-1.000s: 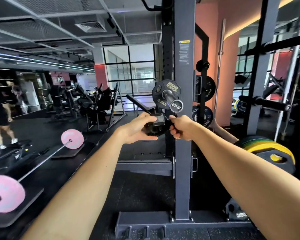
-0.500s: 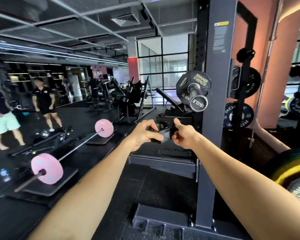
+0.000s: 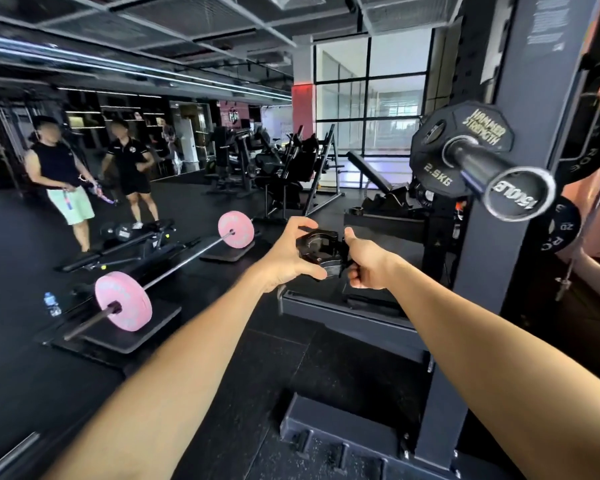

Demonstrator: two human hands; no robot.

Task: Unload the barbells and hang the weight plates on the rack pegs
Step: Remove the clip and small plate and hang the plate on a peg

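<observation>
Left hand [image 3: 288, 252] and right hand [image 3: 368, 263], both pinching a black barbell collar [image 3: 321, 249] between them in mid-air, its ring opening facing up toward the camera. Right of and above the collar: dark rack upright [image 3: 499, 202], with a peg [image 3: 492, 171] jutting toward the viewer and carrying a black 2.5 kg plate [image 3: 444, 157] flat against the post. Left of the collar: barbell [image 3: 184, 261] with two pink plates [image 3: 123, 301], long axis running near-left to far-right, on pads over black rubber floor [image 3: 222, 375]; gym machines and windows beyond.
</observation>
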